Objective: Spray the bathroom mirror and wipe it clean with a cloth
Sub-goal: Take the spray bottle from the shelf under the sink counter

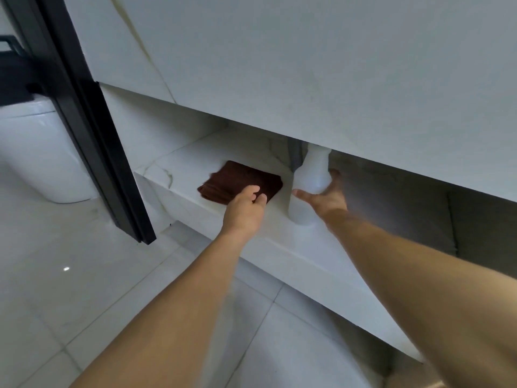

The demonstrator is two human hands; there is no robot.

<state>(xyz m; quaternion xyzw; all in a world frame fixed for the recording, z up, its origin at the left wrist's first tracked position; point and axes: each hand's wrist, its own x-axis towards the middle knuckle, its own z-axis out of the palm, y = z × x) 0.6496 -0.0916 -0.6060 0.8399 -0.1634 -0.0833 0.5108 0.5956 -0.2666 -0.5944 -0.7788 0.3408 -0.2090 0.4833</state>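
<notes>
A folded dark brown cloth (237, 179) lies on a low white marble shelf (173, 169) under the vanity. My left hand (246, 208) rests over its near edge, fingers curled down onto it. A white translucent spray bottle (310, 177) stands upright to the right of the cloth, its top hidden behind the vanity front. My right hand (324, 196) is spread around the bottle's lower right side, thumb in front, fingers behind, not closed tight. No mirror is in view.
The white vanity front (307, 65) overhangs the shelf closely. A black door frame (92, 130) stands at left, with a white toilet (36, 152) behind it. Grey floor tiles (84, 275) lie below.
</notes>
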